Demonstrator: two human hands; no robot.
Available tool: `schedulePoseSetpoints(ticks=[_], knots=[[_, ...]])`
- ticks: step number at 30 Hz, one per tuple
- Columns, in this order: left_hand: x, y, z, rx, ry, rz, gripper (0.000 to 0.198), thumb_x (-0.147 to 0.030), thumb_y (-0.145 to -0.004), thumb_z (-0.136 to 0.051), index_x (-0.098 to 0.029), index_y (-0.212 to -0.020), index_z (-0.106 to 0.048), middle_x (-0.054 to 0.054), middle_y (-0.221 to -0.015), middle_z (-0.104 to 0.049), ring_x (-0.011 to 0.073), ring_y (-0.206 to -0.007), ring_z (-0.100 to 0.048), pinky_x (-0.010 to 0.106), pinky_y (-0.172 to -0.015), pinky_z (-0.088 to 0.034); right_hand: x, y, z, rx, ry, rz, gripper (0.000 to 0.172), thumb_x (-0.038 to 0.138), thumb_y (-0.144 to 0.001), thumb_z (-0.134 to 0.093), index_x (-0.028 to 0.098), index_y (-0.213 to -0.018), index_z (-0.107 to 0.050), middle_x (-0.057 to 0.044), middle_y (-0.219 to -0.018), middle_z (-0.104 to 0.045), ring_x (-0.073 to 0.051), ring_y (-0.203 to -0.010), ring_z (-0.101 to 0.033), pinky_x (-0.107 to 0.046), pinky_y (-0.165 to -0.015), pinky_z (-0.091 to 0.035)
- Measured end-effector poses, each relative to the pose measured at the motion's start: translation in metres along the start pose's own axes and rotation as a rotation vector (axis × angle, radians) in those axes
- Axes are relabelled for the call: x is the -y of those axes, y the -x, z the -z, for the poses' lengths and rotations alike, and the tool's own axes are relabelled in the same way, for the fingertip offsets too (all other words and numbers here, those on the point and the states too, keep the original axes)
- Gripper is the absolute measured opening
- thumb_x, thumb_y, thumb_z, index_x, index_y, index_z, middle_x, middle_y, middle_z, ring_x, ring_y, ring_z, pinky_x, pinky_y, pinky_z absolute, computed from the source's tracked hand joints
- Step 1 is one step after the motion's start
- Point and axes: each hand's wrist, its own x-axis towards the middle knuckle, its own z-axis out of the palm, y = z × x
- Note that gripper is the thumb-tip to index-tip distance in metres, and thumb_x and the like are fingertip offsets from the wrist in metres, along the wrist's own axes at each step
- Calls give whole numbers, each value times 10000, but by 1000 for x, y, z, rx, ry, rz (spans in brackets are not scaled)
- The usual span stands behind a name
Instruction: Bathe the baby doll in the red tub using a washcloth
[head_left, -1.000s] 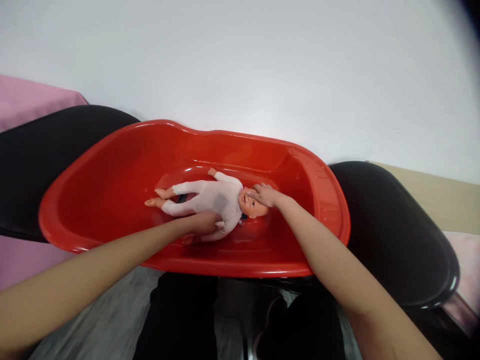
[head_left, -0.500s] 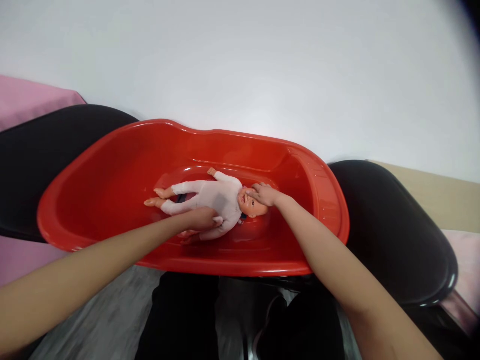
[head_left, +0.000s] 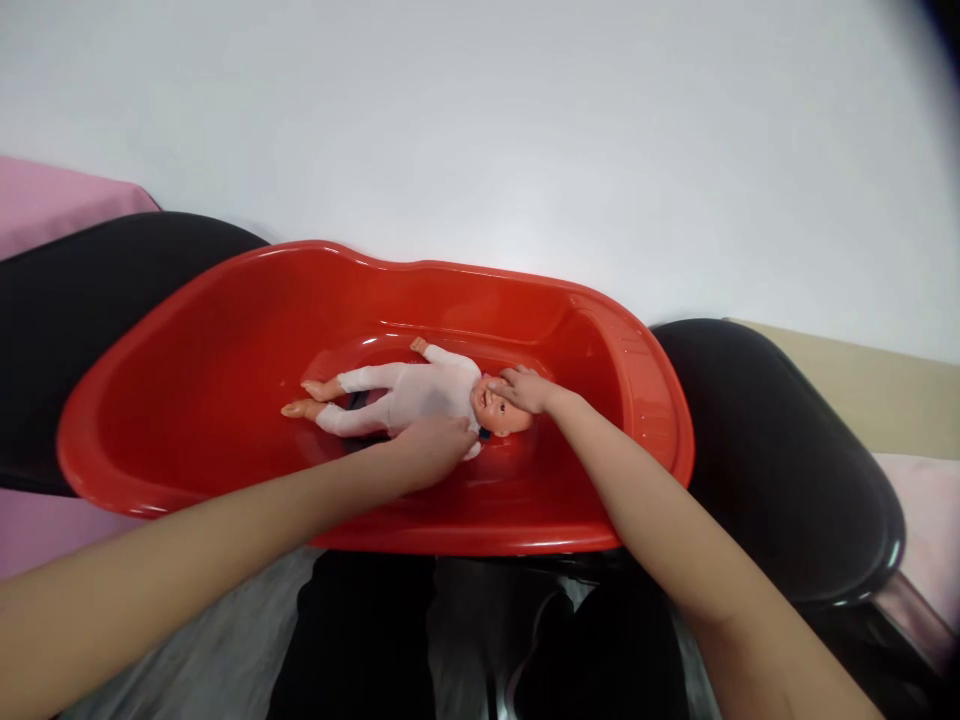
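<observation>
A baby doll [head_left: 420, 392] in a white suit lies on its back in a red baby bathtub [head_left: 187, 400], its feet to the left and head to the right. The chest of the suit has a grey patch. My left hand [head_left: 439, 447] is closed at the doll's near shoulder and hides its near arm. At its fingertips shows a small white piece [head_left: 474, 451], whose kind I cannot make out. Across the top of the doll's head lies my right hand [head_left: 529, 388], fingers stretched out over the forehead and partly covering the face.
Black chair seats, one on the left [head_left: 150, 255] and another on the right [head_left: 780, 470], stand under and beside the tub. Pink cloth [head_left: 67, 205] shows at the left. Behind the tub rises a pale wall [head_left: 480, 130]. My legs [head_left: 360, 640] are close to the tub's front.
My left hand has slid right, from the doll's chest to its near shoulder, with the white piece moving along at its fingers. My right hand stays on the head. The view shifts slightly.
</observation>
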Motion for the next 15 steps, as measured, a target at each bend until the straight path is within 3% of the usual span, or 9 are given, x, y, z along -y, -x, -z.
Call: schedulePoseSetpoints(ticks=[4,6,9,11,13,15], knots=[[-29,-22,27,98,55,-337,320,-142,-996,-486,-216,-1131,-766,102,-1118,-715,295,-1057,-713,455,-978,-540,3,3,1,-3,2,-27,660,667,-1112,-329,180,-1480,-579,-211,-1522,-569,-360,-1443,-523,-479,-1196,-419],[-29,-27,30,93,116,-402,294,-158,-977,-520,-235,-1088,-782,102,-1102,-715,311,-1090,-719,477,-975,-553,4,4,2,-8,9,-29,661,668,-1113,-327,177,-1473,-585,-211,-1512,-577,-356,-1432,-535,-471,-1188,-428],[-17,-32,12,0,251,-423,153,-242,-849,-656,-213,-944,-773,56,-913,-661,309,-952,-736,447,-831,-560,3,4,2,-10,20,-12,666,669,-1114,-317,176,-1466,-593,-207,-1510,-580,-356,-1424,-540,-468,-1180,-438],[-7,-32,-6,-71,285,-409,172,-266,-773,-662,-181,-890,-754,26,-825,-598,283,-868,-723,410,-772,-537,3,3,2,-5,16,-8,659,662,-1115,-321,182,-1480,-586,-204,-1524,-568,-356,-1430,-531,-473,-1184,-436],[-3,-28,-21,-41,274,-401,167,-227,-762,-635,-167,-873,-745,28,-821,-608,256,-869,-711,387,-808,-537,3,3,1,1,14,-2,652,656,-1117,-324,187,-1489,-583,-202,-1534,-559,-357,-1441,-517,-476,-1187,-433],[-2,-21,-27,80,249,-447,162,-150,-802,-598,-171,-871,-743,59,-893,-681,241,-911,-705,380,-900,-541,3,2,1,1,24,9,641,651,-1117,-328,192,-1477,-593,-198,-1515,-572,-355,-1442,-516,-465,-1183,-435]])
